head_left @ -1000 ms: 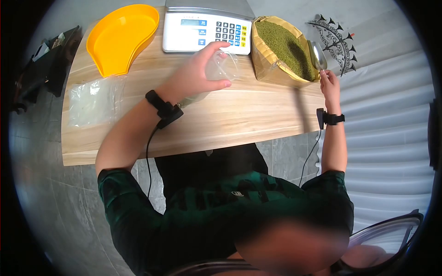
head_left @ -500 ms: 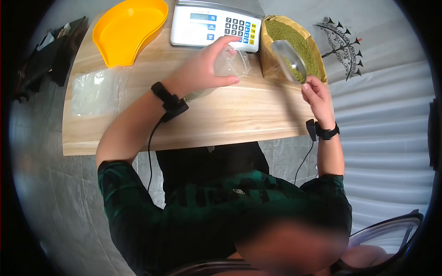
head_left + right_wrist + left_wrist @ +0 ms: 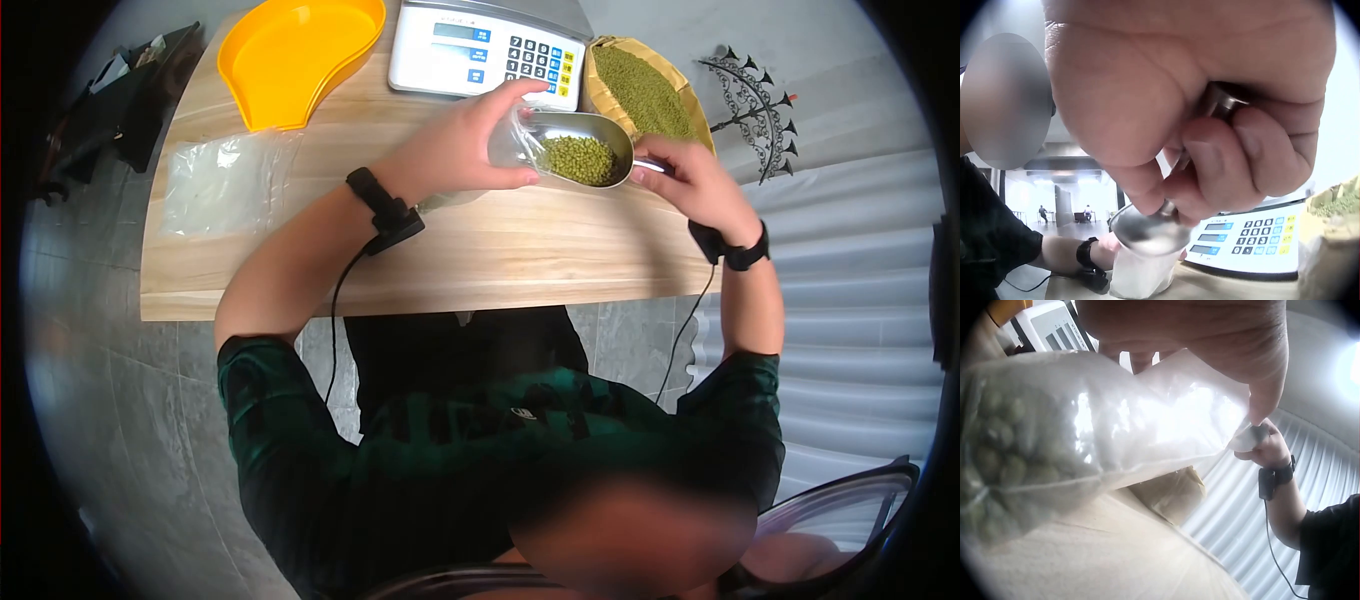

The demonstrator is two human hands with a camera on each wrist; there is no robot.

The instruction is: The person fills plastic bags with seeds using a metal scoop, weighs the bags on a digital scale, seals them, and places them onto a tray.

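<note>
Scoop handle part-hidden in right hand; beans in bag blurred

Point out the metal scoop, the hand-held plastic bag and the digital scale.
Metal scoop (image 3: 583,125), head view: bare inner wall.
Hand-held plastic bag (image 3: 1107,428), left wrist view: its translucent side.
Digital scale (image 3: 498,62), head view: white front panel.

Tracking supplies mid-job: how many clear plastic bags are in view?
2: the held bag in the left hand, and the flat bag on the table. More may be stacked beneath.
</note>
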